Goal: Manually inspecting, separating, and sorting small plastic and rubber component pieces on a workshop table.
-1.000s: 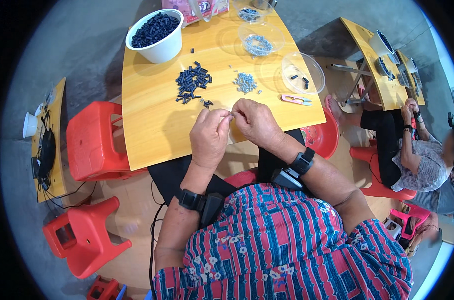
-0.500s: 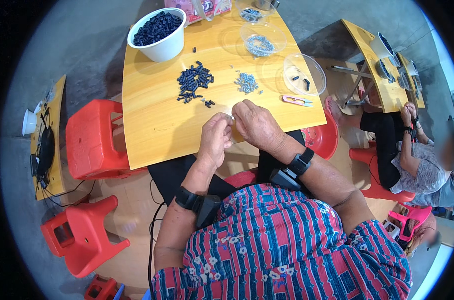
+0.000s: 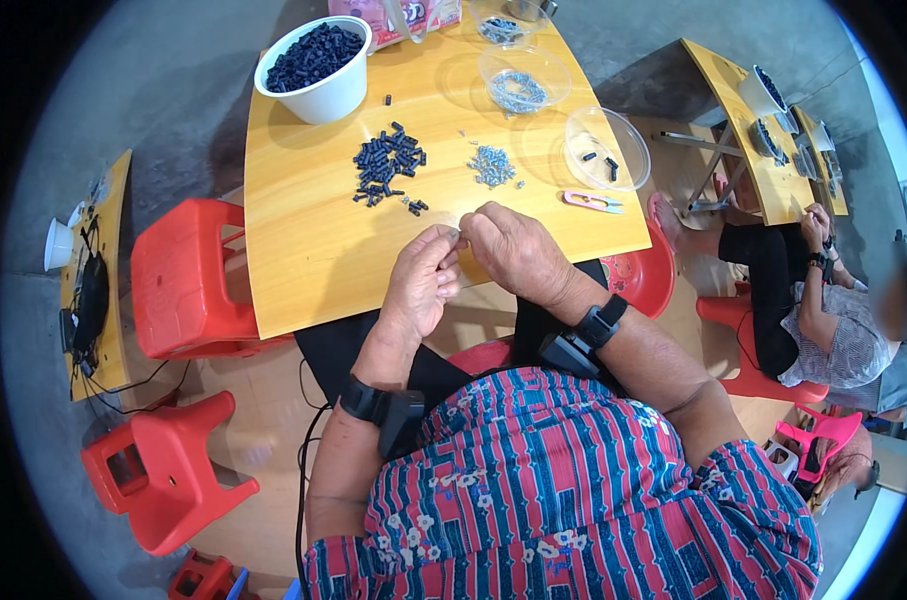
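In the head view, the left hand and the right hand are held at the near edge of the desk, in the middle of the frame. The fingers of both hands are drawn together and met at the tips in a pinch; whether a small piece is clamped there cannot be told, the spot being too small and partly hidden. A black band is worn on each wrist.

Dark tubes are heaped on the desk left of the frame's upper centre, with a few pieces set just beside the heap, nearest to the left hand. Silver bits are piled to the right, above the right hand. Pink snips are laid farther right, just below a clear bowl in which a few dark tubes are held.

More silver bits are contained in a second bowl at upper centre. A white tub, filled with dark tubes, is placed at the desk's upper left corner, beside a pink bag. Red stools are seen at the left. At the right edge, a co-worker is seated by another desk, hands brought together.
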The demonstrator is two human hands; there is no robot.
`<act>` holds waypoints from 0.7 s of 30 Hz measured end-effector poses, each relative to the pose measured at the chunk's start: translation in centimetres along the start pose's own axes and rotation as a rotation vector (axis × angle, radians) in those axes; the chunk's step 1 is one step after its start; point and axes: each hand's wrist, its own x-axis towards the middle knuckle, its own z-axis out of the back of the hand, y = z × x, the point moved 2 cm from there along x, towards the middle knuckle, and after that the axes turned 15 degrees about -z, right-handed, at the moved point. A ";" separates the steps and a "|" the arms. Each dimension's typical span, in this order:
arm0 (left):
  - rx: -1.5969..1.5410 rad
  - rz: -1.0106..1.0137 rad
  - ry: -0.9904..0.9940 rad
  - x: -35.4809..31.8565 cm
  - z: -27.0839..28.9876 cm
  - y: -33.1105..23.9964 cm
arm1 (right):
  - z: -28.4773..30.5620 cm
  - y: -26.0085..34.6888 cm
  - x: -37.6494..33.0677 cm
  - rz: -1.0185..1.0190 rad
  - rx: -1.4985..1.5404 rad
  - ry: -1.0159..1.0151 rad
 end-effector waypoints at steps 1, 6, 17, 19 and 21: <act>0.018 -0.010 -0.013 0.0 -0.1 0.0 | 0.0 0.0 -0.1 0.031 -0.002 -0.011; 0.560 -0.346 0.011 0.2 -0.2 -0.1 | -0.3 0.1 -0.2 -0.059 -0.004 -0.008; 1.271 -1.018 0.075 -0.4 -1.6 -1.2 | -0.9 0.3 -0.4 -0.295 0.249 -0.030; 1.181 -0.948 0.058 -0.6 -1.6 -1.3 | -0.9 0.2 -0.3 -0.311 0.285 -0.027; 1.125 -0.855 0.037 -0.6 -1.5 -1.0 | -0.8 0.1 -0.3 -0.309 0.302 -0.030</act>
